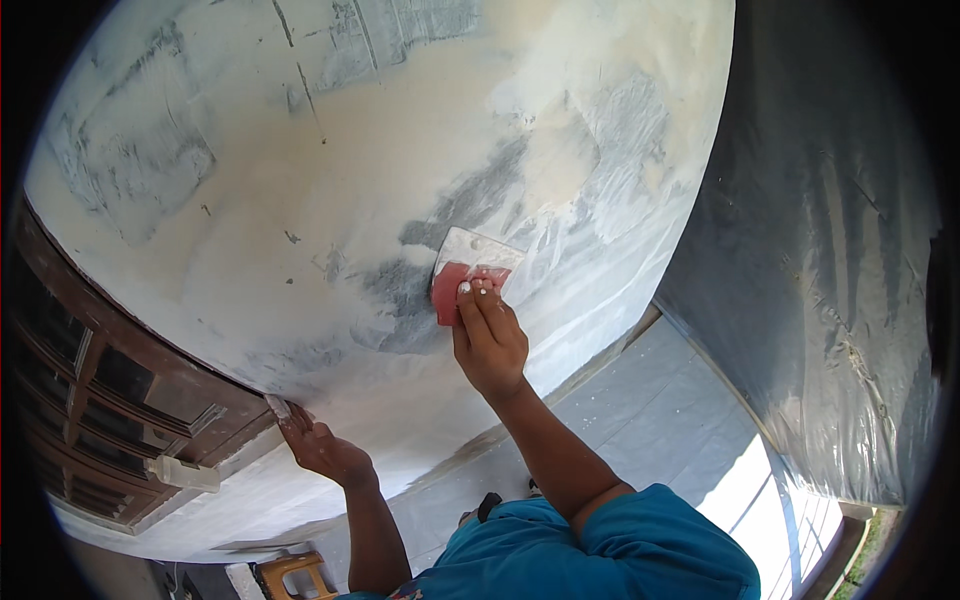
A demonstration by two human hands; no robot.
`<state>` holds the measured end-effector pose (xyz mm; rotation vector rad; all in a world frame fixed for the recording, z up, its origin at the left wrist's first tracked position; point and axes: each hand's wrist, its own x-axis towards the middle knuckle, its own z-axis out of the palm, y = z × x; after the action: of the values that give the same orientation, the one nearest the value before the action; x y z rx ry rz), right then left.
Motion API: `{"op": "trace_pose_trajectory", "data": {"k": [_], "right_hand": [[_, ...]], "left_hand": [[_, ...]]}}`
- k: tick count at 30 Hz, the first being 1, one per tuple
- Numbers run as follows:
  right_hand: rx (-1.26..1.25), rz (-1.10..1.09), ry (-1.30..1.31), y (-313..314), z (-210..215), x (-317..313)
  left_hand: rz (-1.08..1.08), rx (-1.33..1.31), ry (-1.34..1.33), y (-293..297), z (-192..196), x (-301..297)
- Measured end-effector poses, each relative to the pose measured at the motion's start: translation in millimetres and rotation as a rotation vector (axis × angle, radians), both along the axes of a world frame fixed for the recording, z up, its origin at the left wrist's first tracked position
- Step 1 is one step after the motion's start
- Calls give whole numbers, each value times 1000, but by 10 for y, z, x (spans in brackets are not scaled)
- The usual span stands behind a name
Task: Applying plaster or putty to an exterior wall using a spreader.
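Gripping one red scraper [466, 267]

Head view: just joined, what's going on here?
A person in a blue shirt is working at a patchy white, beige and grey wall. The right hand grips a red-and-white spreader that appears to be against the wall. The left hand is beside the brown window frame, with something pale at its fingertips, too small to identify. Dark plastic sheeting hangs to the right.
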<state>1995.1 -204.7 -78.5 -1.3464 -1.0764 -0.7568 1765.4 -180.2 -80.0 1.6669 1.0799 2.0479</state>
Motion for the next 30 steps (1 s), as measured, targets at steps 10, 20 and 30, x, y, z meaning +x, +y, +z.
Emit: {"op": "trace_pose_trajectory", "data": {"k": [10, 20, 30], "right_hand": [[160, -101, 163, -705, 624, 965], [15, 3, -12, -259, 483, 321], [208, -156, 187, -473, 1044, 1221]], "left_hand": [[36, -50, -7, -22, 30, -101], [32, -45, -8, -56, 32, -71], [56, -29, -27, -59, 48, 23]]}}
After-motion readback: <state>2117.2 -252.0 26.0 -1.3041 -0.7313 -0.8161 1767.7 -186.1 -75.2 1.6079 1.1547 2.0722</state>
